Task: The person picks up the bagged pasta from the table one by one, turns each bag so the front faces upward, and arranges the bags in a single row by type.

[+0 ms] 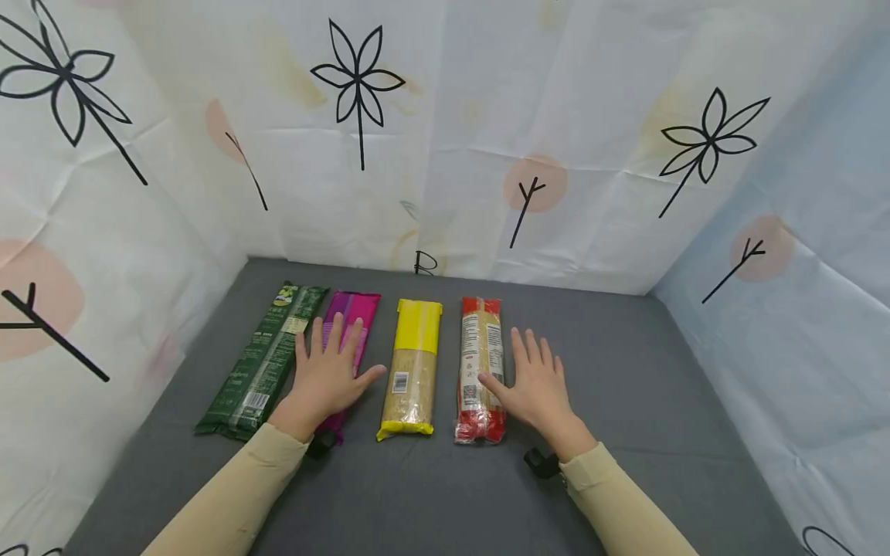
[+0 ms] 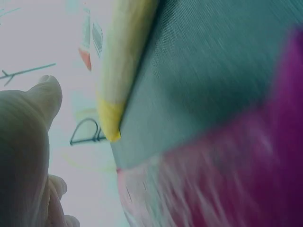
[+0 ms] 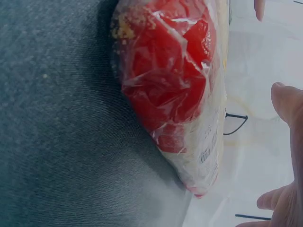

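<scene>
Four long packets lie side by side, seen in the head view. My left hand (image 1: 327, 382), fingers spread, is over the magenta packet (image 1: 363, 309) and hides its middle; its fingertips come near the green packet (image 1: 260, 363). To the right of that hand is a yellow packet (image 1: 413, 378) with a clear window showing pale dry strands. My right hand (image 1: 538, 394) spreads its fingers just right of the red packet (image 1: 482, 351), its thumb overlapping the label. In the wrist views both hands appear raised above the packets, with the red packet's crinkled end (image 3: 165, 85) close up.
A grey cloth-covered table (image 1: 667, 463) carries everything. White fabric walls (image 1: 459, 93) printed with flowers and twigs stand at the back and both sides. Black wrist cameras hang under the left wrist (image 1: 321, 444) and the right wrist (image 1: 541, 463).
</scene>
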The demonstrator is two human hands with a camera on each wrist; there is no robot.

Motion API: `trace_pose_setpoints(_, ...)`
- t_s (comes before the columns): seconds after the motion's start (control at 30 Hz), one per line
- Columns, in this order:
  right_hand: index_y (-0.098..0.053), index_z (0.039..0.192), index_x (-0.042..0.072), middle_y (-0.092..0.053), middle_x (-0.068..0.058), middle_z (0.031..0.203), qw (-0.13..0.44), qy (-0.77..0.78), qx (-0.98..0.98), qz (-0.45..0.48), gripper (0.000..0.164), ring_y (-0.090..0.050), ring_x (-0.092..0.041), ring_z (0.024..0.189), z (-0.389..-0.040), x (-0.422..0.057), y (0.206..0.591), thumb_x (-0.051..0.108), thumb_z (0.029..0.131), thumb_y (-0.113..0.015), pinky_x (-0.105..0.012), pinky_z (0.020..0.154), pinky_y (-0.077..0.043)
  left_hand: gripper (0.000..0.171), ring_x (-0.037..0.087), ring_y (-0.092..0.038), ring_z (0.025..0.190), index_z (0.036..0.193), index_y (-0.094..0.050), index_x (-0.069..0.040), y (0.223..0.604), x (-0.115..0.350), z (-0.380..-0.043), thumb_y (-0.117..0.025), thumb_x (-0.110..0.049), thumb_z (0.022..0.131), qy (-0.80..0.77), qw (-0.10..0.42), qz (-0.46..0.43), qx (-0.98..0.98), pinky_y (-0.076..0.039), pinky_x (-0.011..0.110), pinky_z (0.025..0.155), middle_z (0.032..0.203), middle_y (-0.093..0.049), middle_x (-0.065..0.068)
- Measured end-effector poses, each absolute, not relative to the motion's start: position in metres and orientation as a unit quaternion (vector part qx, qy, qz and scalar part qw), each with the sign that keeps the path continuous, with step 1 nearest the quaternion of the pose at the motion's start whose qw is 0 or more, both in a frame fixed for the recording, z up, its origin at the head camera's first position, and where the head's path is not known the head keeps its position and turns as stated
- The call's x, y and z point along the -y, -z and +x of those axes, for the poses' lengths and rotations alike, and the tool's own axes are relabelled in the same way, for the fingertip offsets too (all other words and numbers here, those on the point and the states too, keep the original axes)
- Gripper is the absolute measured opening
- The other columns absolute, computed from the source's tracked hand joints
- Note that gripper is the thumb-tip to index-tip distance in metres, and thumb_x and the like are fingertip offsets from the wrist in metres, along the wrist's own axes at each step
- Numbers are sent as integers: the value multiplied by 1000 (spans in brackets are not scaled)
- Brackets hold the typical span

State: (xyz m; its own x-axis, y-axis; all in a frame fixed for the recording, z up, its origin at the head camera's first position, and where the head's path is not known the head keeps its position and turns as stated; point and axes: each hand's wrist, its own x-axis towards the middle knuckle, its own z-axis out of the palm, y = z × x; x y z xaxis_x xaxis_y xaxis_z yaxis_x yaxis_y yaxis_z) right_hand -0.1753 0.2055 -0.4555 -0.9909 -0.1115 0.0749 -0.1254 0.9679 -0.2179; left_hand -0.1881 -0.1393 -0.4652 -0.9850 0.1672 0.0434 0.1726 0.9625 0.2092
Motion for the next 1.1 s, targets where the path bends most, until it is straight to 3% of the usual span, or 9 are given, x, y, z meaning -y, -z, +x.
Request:
trace_pose_setpoints(0.2, -16, 156, 12, -19, -19, 157, 28, -144, 987, 58, 104, -15, -44, 142, -171, -208, 455, 79, 82, -46, -65, 108, -18, 97, 46, 9, 142, 157, -8, -20, 464, 116, -194, -43, -75, 85, 120, 1, -94, 988, 12, 65, 107, 160, -2, 19)
trace_pose_setpoints(0.5, -13, 156, 13, -21, -17, 157, 5, -201, 978, 52, 105, -23, -42, 140, -169, -214, 462, 77, 82, -49, -64, 105, -26, 93, 46, 3, 143, 157, -8, -22, 460, 72, -203, -40, -74, 87, 192, -32, -117, 974, -2, 66, 109, 161, -1, 16)
trace_pose_setpoints(0.67, -14, 156, 15, -26, -15, 155, -17, -251, 967, 33, 108, -25, -43, 138, -164, -216, 462, 77, 78, -55, -66, 101, -29, 92, 46, -13, 141, 157, -11, -22, 461, 52, -211, -39, -75, 87, 222, -34, -142, 964, -18, 64, 108, 159, -13, 16)
trace_pose_setpoints(0.83, -19, 155, 13, -36, -16, 150, -36, -328, 944, 16, 106, -36, -40, 134, -160, -215, 461, 70, 78, -63, -62, 99, -36, 87, 38, -29, 138, 156, -20, -21, 459, 30, -216, -55, -64, 88, 295, -35, -163, 941, -31, 59, 105, 157, -24, 12)
trace_pose_setpoints(1.1, -26, 152, 10, -47, -18, 140, -76, -404, 911, -2, 98, -52, -34, 118, -157, -213, 457, 60, 81, -69, -53, 88, -48, 81, 28, -41, 130, 153, -30, -19, 456, 1, -230, -71, -42, 86, 396, -63, -173, 900, -39, 50, 103, 150, -35, 11)
